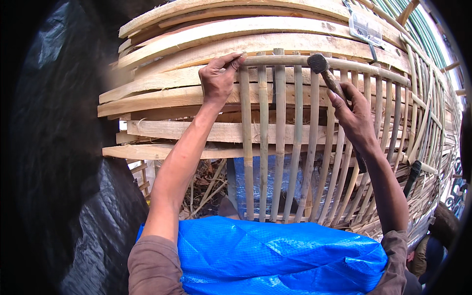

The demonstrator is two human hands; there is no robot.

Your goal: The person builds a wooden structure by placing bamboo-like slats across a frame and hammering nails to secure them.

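Observation:
My right hand (355, 115) is wrapped around the wooden handle of a hammer (318, 64), whose dark head is just over the bamboo crosspiece (280, 60). At the left end of that crosspiece my left hand (220, 81) is closed, thumb and finger pinched together; what is between them is too small to make out. Several upright bamboo slats (247, 142) run down from the crosspiece, side by side with gaps between. The first slat's top is right by my left fingertips.
Rough wooden planks (162, 129) lie stacked behind the slats. Black plastic sheeting (64, 147) hangs at left, and a blue tarp (275, 255) spreads before my body. A clear plastic case (365, 28) is at upper right; a person's clothed leg (421, 258) shows lower right.

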